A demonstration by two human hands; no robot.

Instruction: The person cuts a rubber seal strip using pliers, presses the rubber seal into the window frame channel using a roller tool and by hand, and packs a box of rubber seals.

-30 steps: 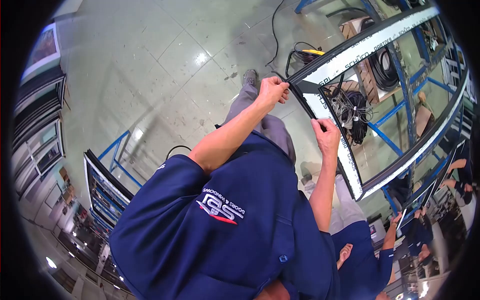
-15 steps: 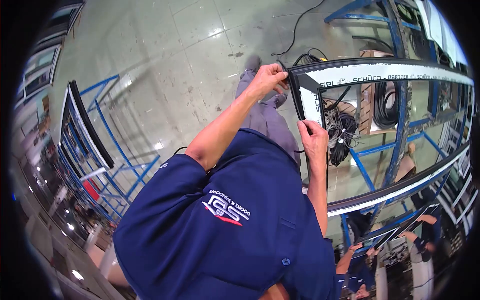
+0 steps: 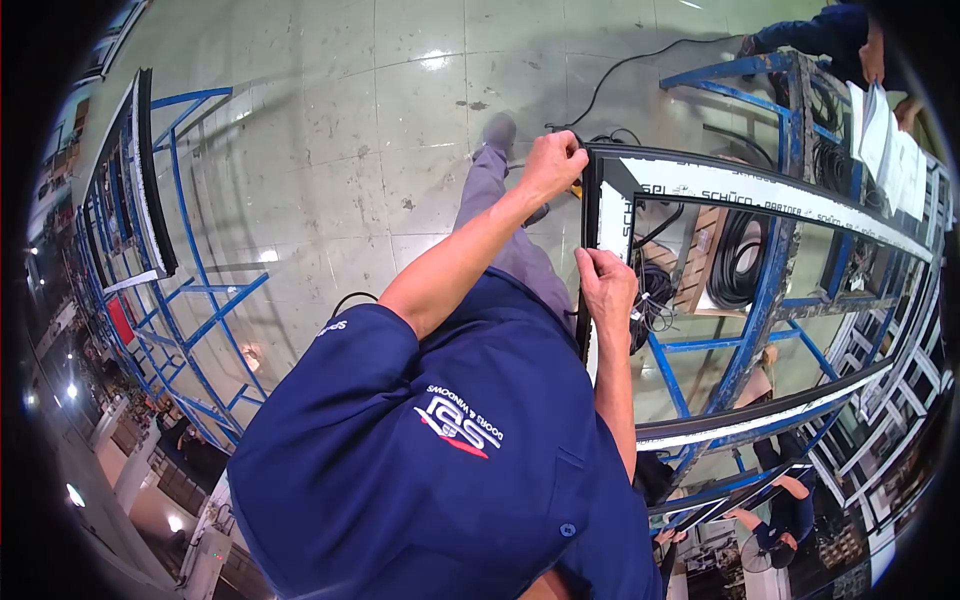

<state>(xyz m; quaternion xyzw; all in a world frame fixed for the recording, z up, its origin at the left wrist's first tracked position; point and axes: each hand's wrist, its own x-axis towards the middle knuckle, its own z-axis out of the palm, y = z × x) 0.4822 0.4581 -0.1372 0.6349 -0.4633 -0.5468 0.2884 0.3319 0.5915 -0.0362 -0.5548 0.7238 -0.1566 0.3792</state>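
Note:
A window or door frame [image 3: 745, 183] with black edges and white printed protective film lies on a blue stand to my right. A black rubber gasket strip [image 3: 590, 215] runs along its near short side. My left hand [image 3: 553, 168] is closed at the frame's upper corner, thumb and fingers pinching the end of the strip. Lower on the same side, my right hand [image 3: 608, 288] is closed with thumb and forefinger on the strip at the edge. The strip between the two hands lies against the frame; its lower part passes behind my right forearm.
Coiled black gasket [image 3: 737, 260] sits in a box below the frame, beside tangled cords [image 3: 652, 300]. The blue stand [image 3: 745, 345] carries the frame. Another blue rack [image 3: 195, 250] with frames stands left. A co-worker [image 3: 815, 35] with white sheets is at upper right; others work at lower right.
My view has shifted slightly. My left hand has come down onto the frame corner, where the strip stood away before. My right hand stays at the edge. A co-worker has appeared at upper right.

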